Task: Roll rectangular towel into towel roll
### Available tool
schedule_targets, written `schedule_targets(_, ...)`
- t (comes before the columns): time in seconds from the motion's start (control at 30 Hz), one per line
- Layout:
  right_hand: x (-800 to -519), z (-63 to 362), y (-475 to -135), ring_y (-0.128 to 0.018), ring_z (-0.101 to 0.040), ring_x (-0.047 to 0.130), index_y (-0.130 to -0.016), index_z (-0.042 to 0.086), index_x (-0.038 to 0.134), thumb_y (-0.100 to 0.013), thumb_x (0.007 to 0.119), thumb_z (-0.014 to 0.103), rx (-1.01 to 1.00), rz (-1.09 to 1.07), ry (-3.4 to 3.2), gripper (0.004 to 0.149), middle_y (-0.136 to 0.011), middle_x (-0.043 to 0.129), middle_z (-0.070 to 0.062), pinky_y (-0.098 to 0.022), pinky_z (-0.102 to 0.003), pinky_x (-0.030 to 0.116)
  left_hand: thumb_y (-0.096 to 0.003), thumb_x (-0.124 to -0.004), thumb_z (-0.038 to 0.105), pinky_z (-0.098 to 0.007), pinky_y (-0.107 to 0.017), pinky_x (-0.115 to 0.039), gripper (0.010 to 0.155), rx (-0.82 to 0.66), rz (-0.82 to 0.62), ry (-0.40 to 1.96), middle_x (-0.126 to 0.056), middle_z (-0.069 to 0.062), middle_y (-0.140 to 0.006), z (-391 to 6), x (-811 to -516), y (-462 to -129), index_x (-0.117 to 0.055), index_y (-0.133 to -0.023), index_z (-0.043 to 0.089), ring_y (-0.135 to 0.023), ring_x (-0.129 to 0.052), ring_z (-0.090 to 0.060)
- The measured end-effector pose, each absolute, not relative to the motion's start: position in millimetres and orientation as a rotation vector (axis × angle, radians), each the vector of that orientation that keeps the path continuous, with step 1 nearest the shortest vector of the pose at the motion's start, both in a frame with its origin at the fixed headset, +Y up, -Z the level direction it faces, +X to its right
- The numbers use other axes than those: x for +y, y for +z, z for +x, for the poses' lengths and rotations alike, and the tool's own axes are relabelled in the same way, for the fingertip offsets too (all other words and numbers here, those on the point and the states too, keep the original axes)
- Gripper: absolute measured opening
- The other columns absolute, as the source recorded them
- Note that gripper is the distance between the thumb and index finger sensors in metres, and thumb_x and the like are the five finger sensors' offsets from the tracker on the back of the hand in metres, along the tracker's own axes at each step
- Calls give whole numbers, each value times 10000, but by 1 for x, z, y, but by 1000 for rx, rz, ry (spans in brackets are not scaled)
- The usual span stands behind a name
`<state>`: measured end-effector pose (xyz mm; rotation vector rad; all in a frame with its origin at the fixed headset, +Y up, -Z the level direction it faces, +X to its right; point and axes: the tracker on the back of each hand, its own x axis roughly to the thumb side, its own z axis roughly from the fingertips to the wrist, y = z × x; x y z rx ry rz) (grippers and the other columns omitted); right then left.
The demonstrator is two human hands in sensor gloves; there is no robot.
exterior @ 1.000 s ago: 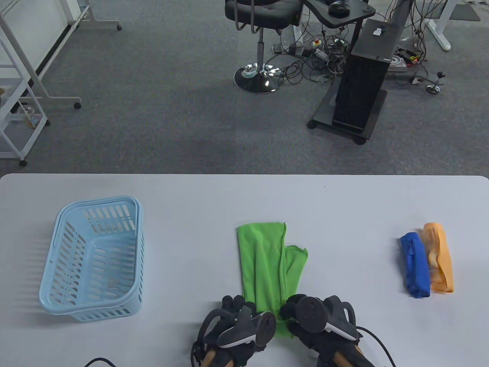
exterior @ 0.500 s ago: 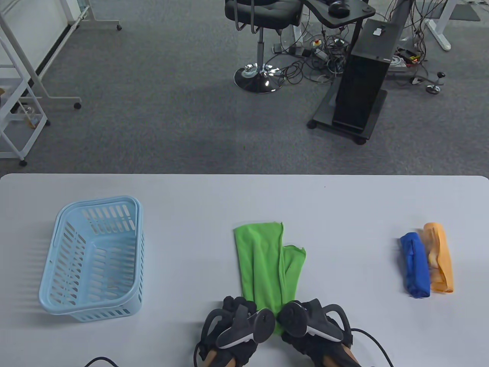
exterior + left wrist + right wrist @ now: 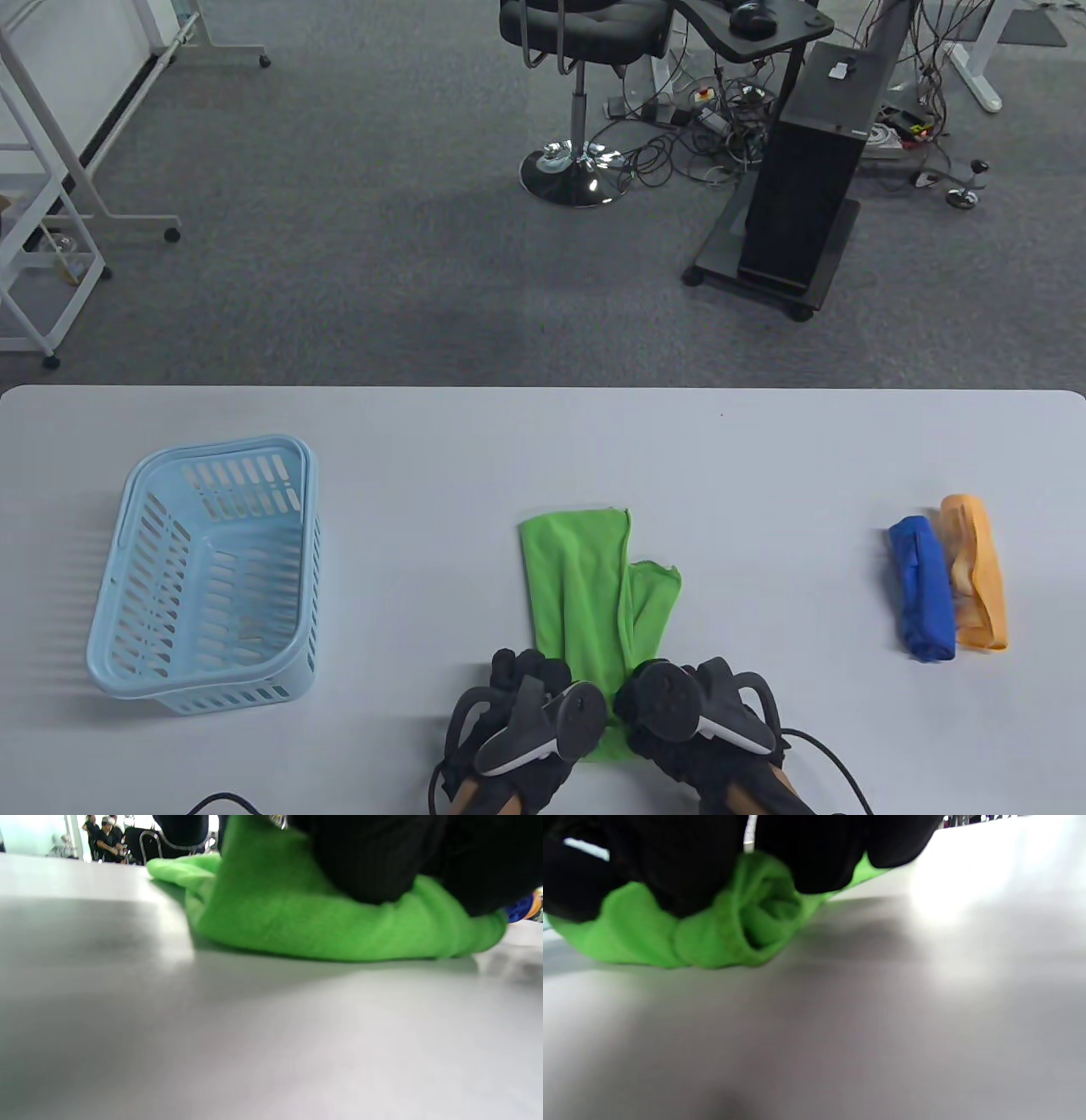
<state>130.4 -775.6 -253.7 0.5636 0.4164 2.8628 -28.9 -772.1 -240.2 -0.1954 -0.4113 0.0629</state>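
A green towel [image 3: 590,586] lies folded lengthwise near the table's front middle, its near end wound into a short roll [image 3: 742,929]. My left hand [image 3: 530,683] grips the roll's left part and my right hand [image 3: 657,692] its right part, fingers curled over the cloth. In the left wrist view the black gloved fingers [image 3: 369,861] press down on the green roll [image 3: 322,925]. In the right wrist view the roll's spiral end shows under the fingers [image 3: 814,853]. The trackers hide most of both hands from above.
A light blue plastic basket [image 3: 208,577] stands at the left. A blue towel roll [image 3: 920,590] and an orange one [image 3: 976,573] lie side by side at the right. The white table's front edge [image 3: 339,798] is close to my wrists.
The towel's far end has slid toward me and its flat part has grown shorter. Both hands have shifted slightly on the near end as the roll turned.
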Motion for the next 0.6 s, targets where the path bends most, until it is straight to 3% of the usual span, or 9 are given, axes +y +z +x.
schedule_targets(0.17, -772, 127, -253, -769, -260, 779, -773, 265, 834, -310, 808, 293, 344, 572, 2946, 465, -898, 689, -32, -650, -535, 618, -405, -744, 408, -673, -701, -371, 443, -453, -246, -16, -711, -111, -984, -23, -773, -238, -834, -830, 326, -976, -541, -420)
schedule_targets(0.23, -772, 129, -252, -788, -275, 776, -794, 270, 838, -326, 768, 359, 371, 572, 2952, 481, -915, 687, -47, -652, -545, 615, -409, -723, 415, -672, -696, -389, 461, -439, -240, 6, -743, -130, -972, -26, -772, -239, -860, -840, 327, -972, -559, -430)
schedule_targets(0.33, -773, 129, -252, -809, -300, 750, -832, 229, 818, -278, 789, 487, 420, 579, 2919, 611, -939, 658, -70, -656, -564, 592, -378, -696, 519, -681, -688, -366, 576, -468, -263, 36, -728, -164, -985, -30, -772, -238, -859, -880, 288, -976, -523, -453)
schedule_targets(0.43, -780, 125, -249, -869, -298, 640, -925, 206, 629, -245, 824, 530, 577, 617, 3006, 779, -991, 516, -76, -687, -573, 530, -305, -817, 577, -690, -694, -329, 712, -488, -296, -50, -681, -142, -1017, -27, -775, -236, -776, -940, 256, -995, -475, -454)
schedule_targets(0.53, -780, 121, -248, -865, -292, 643, -911, 219, 623, -251, 845, 471, 525, 617, 3042, 740, -983, 522, -64, -697, -569, 523, -326, -848, 502, -676, -696, -386, 685, -476, -309, -119, -681, -118, -998, -22, -779, -236, -710, -950, 255, -965, -556, -415)
schedule_targets(0.6, -781, 124, -252, -805, -270, 723, -844, 236, 717, -244, 829, 461, 360, 605, 3021, 651, -931, 619, -43, -674, -559, 572, -337, -835, 492, -664, -690, -438, 652, -440, -310, -118, -725, -96, -948, -20, -779, -236, -713, -937, 268, -911, -640, -393)
